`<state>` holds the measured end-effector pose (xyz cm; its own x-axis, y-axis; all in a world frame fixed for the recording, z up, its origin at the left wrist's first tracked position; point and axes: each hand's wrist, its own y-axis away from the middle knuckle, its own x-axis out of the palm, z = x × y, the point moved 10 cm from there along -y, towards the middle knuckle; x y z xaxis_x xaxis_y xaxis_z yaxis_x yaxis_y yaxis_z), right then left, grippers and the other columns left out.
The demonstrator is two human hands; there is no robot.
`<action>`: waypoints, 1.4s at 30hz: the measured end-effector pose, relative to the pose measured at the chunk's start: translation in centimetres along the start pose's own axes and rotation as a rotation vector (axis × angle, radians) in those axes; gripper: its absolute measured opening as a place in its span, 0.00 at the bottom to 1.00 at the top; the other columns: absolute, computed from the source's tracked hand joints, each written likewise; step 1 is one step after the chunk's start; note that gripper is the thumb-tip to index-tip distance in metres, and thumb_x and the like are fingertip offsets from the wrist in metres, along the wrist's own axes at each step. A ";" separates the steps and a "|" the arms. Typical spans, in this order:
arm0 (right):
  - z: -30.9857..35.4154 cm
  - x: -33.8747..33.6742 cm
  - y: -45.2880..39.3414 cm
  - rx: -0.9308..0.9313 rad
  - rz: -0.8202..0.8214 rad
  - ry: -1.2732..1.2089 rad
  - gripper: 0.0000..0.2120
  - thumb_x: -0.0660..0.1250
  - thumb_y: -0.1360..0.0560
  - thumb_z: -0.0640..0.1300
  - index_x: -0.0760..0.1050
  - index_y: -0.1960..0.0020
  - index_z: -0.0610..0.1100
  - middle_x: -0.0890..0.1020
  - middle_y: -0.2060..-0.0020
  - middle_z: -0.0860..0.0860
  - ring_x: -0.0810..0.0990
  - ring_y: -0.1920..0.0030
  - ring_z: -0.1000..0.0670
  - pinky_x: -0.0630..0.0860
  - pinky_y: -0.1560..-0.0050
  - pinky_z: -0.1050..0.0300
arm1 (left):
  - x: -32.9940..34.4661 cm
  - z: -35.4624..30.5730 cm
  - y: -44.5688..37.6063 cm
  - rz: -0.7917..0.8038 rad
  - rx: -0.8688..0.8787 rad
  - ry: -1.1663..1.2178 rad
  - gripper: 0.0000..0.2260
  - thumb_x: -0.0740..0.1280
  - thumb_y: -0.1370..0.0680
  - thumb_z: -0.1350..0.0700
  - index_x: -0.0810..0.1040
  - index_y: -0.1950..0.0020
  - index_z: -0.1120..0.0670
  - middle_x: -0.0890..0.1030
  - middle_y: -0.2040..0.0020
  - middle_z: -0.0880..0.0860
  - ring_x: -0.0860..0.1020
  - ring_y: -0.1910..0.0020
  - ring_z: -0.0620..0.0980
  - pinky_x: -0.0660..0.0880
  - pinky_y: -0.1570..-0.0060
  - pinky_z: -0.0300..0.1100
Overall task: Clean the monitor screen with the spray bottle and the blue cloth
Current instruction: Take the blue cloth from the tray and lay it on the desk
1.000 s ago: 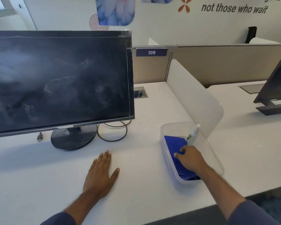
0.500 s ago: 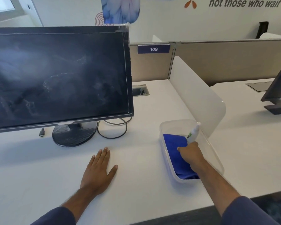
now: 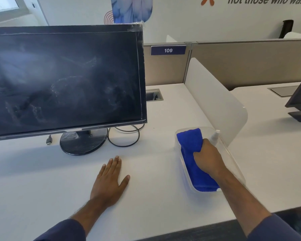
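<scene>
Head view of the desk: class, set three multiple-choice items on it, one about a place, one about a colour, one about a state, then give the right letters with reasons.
1. Where is the cloth?
A. in the clear tub
B. on the monitor stand
C. under the left hand

2. What colour is the cloth?
A. white
B. blue
C. green

3. How is the monitor screen?
A. lit and spotless
B. cracked through
C. dark and smeared

Answers:
1 A, the cloth lies inside the tub, where the right hand grips it.
2 B, it is plainly bright blue.
3 C, the screen is black with pale smudges across it.
</scene>
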<state>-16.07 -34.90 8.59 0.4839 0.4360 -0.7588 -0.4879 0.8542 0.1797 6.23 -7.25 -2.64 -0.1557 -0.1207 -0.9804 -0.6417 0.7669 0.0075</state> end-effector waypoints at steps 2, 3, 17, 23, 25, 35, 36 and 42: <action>1.9 -1.6 0.6 -0.088 -0.062 0.024 0.03 0.60 0.22 0.37 0.67 0.50 0.44 0.78 0.62 0.48 0.77 0.63 0.48 0.69 0.66 0.55 | 0.0 0.0 0.0 0.002 -0.005 0.004 0.34 0.45 0.19 0.35 0.39 0.18 0.51 0.37 0.20 0.43 0.35 0.22 0.41 0.36 0.23 0.41; 2.8 -2.5 1.1 -0.131 -0.099 0.026 0.03 0.60 0.21 0.38 0.67 0.50 0.44 0.77 0.62 0.49 0.76 0.64 0.50 0.69 0.66 0.56 | 0.1 0.1 0.0 0.002 -0.008 0.009 0.34 0.45 0.19 0.35 0.40 0.18 0.51 0.38 0.20 0.43 0.36 0.22 0.42 0.36 0.23 0.41; 11.8 -9.3 5.2 -0.380 -0.215 -0.356 0.08 0.66 0.21 0.48 0.72 0.42 0.50 0.79 0.53 0.57 0.77 0.54 0.57 0.70 0.59 0.62 | -0.7 0.2 -0.5 0.058 -0.081 0.165 0.34 0.54 0.18 0.37 0.49 0.17 0.52 0.47 0.17 0.47 0.43 0.19 0.45 0.40 0.23 0.41; 13.9 -4.8 6.1 -0.351 -0.036 -0.610 0.08 0.68 0.22 0.49 0.75 0.42 0.52 0.82 0.51 0.56 0.81 0.52 0.54 0.78 0.53 0.56 | -7.3 -1.7 -0.9 -0.062 -0.283 0.895 0.24 0.65 0.21 0.40 0.72 0.27 0.46 0.71 0.25 0.46 0.70 0.27 0.48 0.68 0.31 0.45; 14.6 -2.4 6.4 -0.324 0.063 -0.701 0.10 0.68 0.22 0.49 0.76 0.42 0.53 0.83 0.50 0.56 0.82 0.50 0.52 0.80 0.50 0.53 | -9.7 -3.5 -1.0 -0.026 -0.266 1.189 0.23 0.64 0.22 0.35 0.76 0.31 0.44 0.78 0.32 0.45 0.76 0.33 0.46 0.72 0.36 0.44; 16.0 6.9 7.9 -0.222 0.323 -0.777 0.12 0.71 0.24 0.49 0.76 0.41 0.51 0.84 0.48 0.54 0.84 0.48 0.50 0.81 0.45 0.49 | -15.3 -5.5 0.6 0.071 -0.200 1.607 0.15 0.65 0.20 0.43 0.82 0.41 0.50 0.86 0.43 0.54 0.85 0.45 0.54 0.83 0.49 0.49; 16.0 7.2 7.8 -0.223 0.285 -0.747 0.14 0.72 0.24 0.49 0.75 0.40 0.51 0.83 0.47 0.54 0.83 0.47 0.51 0.81 0.47 0.54 | -15.5 -4.7 0.7 0.019 -0.211 1.578 0.13 0.65 0.20 0.45 0.82 0.42 0.51 0.86 0.45 0.53 0.85 0.47 0.54 0.83 0.51 0.49; 17.4 5.8 8.4 -0.311 -0.054 -0.600 0.14 0.73 0.26 0.47 0.73 0.44 0.55 0.78 0.51 0.56 0.78 0.52 0.54 0.74 0.59 0.68 | -17.0 -1.0 1.3 -0.195 -0.257 1.391 0.05 0.65 0.19 0.49 0.80 0.46 0.44 0.86 0.54 0.41 0.85 0.54 0.42 0.81 0.62 0.36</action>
<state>-4.78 -20.27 16.61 0.7893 0.5531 -0.2667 -0.5943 0.7972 -0.1057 7.31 -4.84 14.27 -0.5516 -0.8340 0.0166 -0.8307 0.5510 0.0794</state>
